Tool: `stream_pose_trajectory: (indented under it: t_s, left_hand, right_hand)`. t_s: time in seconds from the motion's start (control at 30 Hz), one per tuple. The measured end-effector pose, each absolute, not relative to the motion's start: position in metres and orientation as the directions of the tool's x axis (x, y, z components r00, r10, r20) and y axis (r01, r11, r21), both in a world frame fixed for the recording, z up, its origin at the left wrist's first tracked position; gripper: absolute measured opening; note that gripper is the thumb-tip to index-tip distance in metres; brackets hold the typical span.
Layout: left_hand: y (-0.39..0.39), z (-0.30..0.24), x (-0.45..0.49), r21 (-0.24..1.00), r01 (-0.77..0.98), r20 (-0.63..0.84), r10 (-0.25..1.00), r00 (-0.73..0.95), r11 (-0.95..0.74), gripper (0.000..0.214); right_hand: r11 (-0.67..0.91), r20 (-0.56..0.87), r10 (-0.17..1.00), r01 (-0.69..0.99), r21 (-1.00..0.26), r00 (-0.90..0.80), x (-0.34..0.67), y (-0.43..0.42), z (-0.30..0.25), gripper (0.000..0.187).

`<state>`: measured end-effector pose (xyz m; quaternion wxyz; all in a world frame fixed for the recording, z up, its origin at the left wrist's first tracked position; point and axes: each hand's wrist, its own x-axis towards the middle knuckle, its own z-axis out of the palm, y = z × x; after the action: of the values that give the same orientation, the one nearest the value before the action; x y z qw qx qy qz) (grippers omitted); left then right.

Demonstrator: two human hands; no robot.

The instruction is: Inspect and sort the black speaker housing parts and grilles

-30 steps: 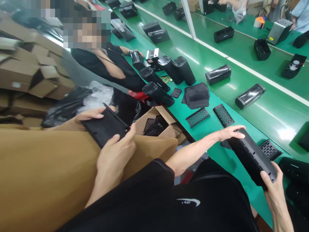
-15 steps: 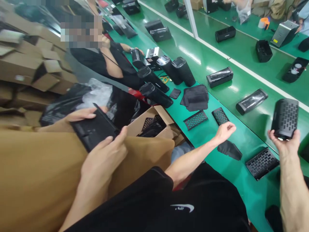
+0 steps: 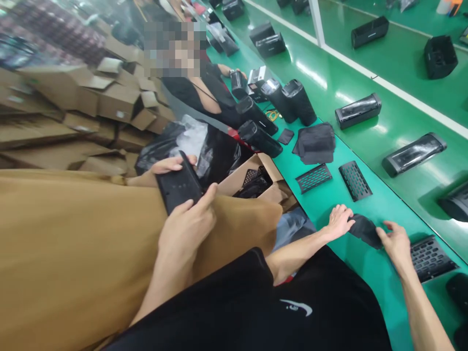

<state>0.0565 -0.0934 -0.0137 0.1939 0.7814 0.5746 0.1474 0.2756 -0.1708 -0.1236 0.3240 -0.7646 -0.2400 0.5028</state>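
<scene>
On the green bench, a small dark cloth-like sheet (image 3: 365, 231) lies between my two hands. My left hand (image 3: 340, 222) pinches its left end with bent fingers. At the sheet's right end is my right hand (image 3: 397, 243), thumb and fingers closing on its edge. Just beyond my right hand lies a black slotted grille panel (image 3: 433, 257), partly covered by that hand. Two more slotted grilles, one flatter (image 3: 313, 178) and one more upright (image 3: 355, 180), are farther up the bench. Behind them sits a stack of dark sheets (image 3: 315, 142).
To my left, a person in tan holds a black panel (image 3: 179, 183). An open carton (image 3: 268, 170) with black parts stands by the bench edge. Several black speakers stand along the bench, and wrapped ones (image 3: 358, 111) lie on the green belt. Another worker sits farther up.
My right hand has let go of the black speaker and come down left to the sheet. My left hand has moved from the grille to the sheet. The view has swung left.
</scene>
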Motion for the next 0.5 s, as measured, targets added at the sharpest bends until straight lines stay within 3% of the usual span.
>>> stream_pose_trajectory:
  t_s: [0.1,0.17,0.3,0.43,0.5]
  left_hand:
    - [-0.091,-0.009,0.054,0.533,0.809,-0.092,0.934,0.346,-0.247,0.035]
    - [-0.086,-0.007,0.053,0.642,0.75,-0.234,0.892,0.386,-0.156,0.025]
    - [-0.077,-0.008,0.057,0.806,0.586,-0.439,0.75,0.495,0.084,0.013]
    - [-0.07,-0.021,0.072,0.854,0.512,-0.462,0.59,0.662,0.094,0.021]
    - [-0.066,-0.029,0.084,0.869,0.489,-0.453,0.51,0.731,0.072,0.022]
  right_hand:
    - [-0.656,-0.59,0.738,0.144,-0.741,0.329,0.243,-0.179,-0.13,0.028]
    - [-0.647,-0.585,0.745,0.136,-0.75,0.321,0.243,-0.184,-0.128,0.026]
    - [-0.668,-0.639,0.702,-0.02,-0.744,0.314,0.257,-0.211,-0.109,0.045]
    - [-0.68,-0.716,0.624,-0.234,-0.695,0.314,0.257,-0.25,-0.084,0.071]
    - [-0.677,-0.74,0.566,-0.307,-0.669,0.364,0.25,-0.269,-0.074,0.074]
